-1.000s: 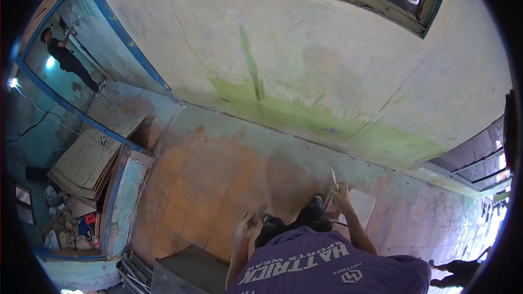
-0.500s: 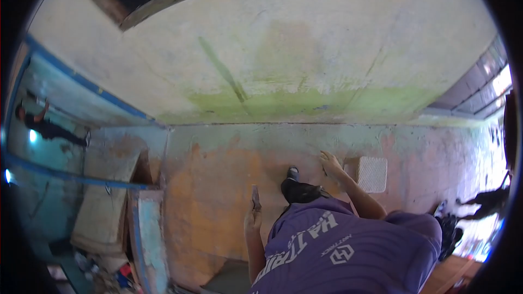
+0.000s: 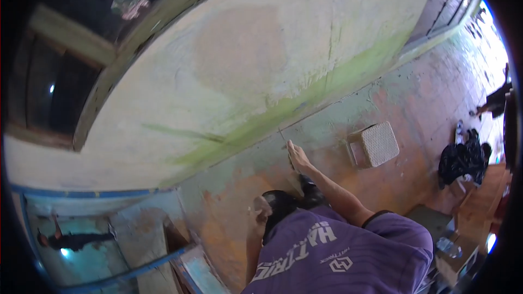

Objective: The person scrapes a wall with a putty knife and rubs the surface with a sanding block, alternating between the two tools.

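My right hand [image 3: 297,158] reaches forward near the foot of the wall [image 3: 163,92], its fingers closed around a thin putty knife [image 3: 281,134] seen nearly edge-on. Low in front of my body, my left hand [image 3: 260,219] is closed on a small flat scraper [image 3: 262,204], blurred and pale brown in this view. The wall has worn cream paint above a green band. A large greyish-brown patch [image 3: 239,46] shows on its upper part.
A white woven-pattern stool [image 3: 383,144] lies on its side on the stained floor [image 3: 419,106] to the right. Black plastic bags [image 3: 466,158] and a wooden bench [image 3: 485,196] are farther right. Another person [image 3: 76,239] stands beyond the blue frame at left; someone else [image 3: 496,100] is at far right.
My view has turned and come nearer the wall. My right hand has moved left and forward, away from the stool's side. My left hand's flat scraper no longer points straight up.
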Demonstrator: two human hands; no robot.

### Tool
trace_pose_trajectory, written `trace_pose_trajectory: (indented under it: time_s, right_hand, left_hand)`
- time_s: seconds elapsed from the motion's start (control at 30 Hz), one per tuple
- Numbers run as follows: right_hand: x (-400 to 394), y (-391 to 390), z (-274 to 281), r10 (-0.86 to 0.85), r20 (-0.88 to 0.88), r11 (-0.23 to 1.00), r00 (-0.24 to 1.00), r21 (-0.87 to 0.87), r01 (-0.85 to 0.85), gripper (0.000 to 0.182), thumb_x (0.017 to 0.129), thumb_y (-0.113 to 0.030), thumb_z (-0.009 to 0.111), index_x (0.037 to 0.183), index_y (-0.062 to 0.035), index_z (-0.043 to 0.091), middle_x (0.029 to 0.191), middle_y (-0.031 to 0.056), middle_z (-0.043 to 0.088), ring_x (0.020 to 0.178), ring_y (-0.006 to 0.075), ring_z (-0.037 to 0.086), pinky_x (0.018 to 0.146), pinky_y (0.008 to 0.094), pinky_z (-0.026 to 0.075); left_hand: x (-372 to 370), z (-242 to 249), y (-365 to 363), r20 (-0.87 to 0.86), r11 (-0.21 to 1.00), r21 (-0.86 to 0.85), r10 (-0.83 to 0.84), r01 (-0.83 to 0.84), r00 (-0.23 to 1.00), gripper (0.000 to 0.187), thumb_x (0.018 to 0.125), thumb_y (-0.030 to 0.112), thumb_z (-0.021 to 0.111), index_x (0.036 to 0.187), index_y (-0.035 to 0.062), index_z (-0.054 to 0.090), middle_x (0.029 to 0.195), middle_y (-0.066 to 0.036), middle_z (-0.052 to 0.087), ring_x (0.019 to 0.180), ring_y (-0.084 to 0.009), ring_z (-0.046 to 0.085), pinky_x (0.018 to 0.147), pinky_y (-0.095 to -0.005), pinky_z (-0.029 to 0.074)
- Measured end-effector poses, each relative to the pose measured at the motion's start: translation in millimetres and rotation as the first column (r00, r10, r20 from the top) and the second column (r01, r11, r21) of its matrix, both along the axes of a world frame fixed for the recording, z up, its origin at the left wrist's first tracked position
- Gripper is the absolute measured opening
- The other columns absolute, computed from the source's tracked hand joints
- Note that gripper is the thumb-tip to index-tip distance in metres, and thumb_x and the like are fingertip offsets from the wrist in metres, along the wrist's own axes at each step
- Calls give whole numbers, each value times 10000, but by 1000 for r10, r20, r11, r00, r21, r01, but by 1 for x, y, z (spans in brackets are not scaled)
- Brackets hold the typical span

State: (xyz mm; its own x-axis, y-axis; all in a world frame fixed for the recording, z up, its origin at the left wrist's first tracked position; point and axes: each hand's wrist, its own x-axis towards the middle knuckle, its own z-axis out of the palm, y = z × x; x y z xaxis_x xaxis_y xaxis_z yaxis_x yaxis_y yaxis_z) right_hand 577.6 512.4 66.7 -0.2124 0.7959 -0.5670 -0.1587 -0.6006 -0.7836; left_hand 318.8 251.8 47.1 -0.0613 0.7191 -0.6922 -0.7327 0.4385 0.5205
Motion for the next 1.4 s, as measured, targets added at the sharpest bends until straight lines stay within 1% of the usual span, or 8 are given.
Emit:
trace_pose_trajectory:
  time_s: [0.17,0.33,0.63,0.7,0.77,0.87,1.07,1.4]
  right_hand:
    - [8,2,-57,-160,-37,971,986,174,164,278,1029,-341,585,983,-67,602,710,-12,560,565,91,538,506,249,446]
    - [16,25,-44,-336,-102,940,936,25,340,324,1003,-351,636,911,-41,609,727,-14,577,621,64,541,557,240,438]
    - [-25,105,-232,-439,-57,888,897,127,443,434,985,-394,645,870,24,646,710,-17,568,688,66,538,605,252,454]
    - [-38,126,-272,-455,-71,876,888,145,461,411,972,-370,665,855,24,660,727,5,585,716,68,559,636,255,464]
    - [-40,154,-281,-337,146,938,930,134,319,365,964,-327,678,854,21,677,725,25,615,719,76,576,643,266,472]
    - [-62,186,-316,-425,28,887,905,212,410,329,964,-290,678,870,25,691,740,52,665,705,86,606,645,270,486]
    - [-81,227,-324,-550,-61,800,833,248,547,269,950,-243,699,912,23,721,728,49,696,681,87,643,640,253,507]
    - [-69,251,-292,-574,-124,776,810,235,586,291,898,-267,755,842,17,726,735,57,706,661,93,652,660,251,534]
  left_hand:
    - [36,27,118,-251,923,-184,-377,338,892,343,877,34,703,1191,77,571,1086,-68,640,1038,-191,640,911,-331,509]
    - [17,-101,193,-230,658,-248,-753,711,616,286,847,51,775,1084,96,623,1027,-24,641,1013,-148,622,899,-314,501]
    - [43,-289,300,-273,803,-202,-596,560,755,540,874,128,718,1371,-5,552,1301,-92,583,1226,-192,544,1059,-336,426]
    - [63,-285,324,-562,676,-154,-660,721,499,484,906,44,618,1381,-4,538,1269,-80,573,1234,-224,534,1069,-356,407]
    - [59,-325,330,-419,686,183,-594,704,687,479,934,122,629,1392,26,525,1357,-106,507,1308,-239,466,1115,-376,351]
    - [73,-322,361,-624,630,90,-568,771,537,459,984,216,600,1395,35,502,1380,-138,469,1322,-270,438,1128,-397,324]
    - [69,-393,423,-821,602,178,-346,778,455,350,1015,163,534,1287,-53,495,1243,-249,513,1157,-390,512,1015,-457,389]
    - [95,-340,462,-968,485,-64,-244,872,65,416,949,184,591,1286,-16,451,1270,-326,502,1159,-549,483,936,-591,432]
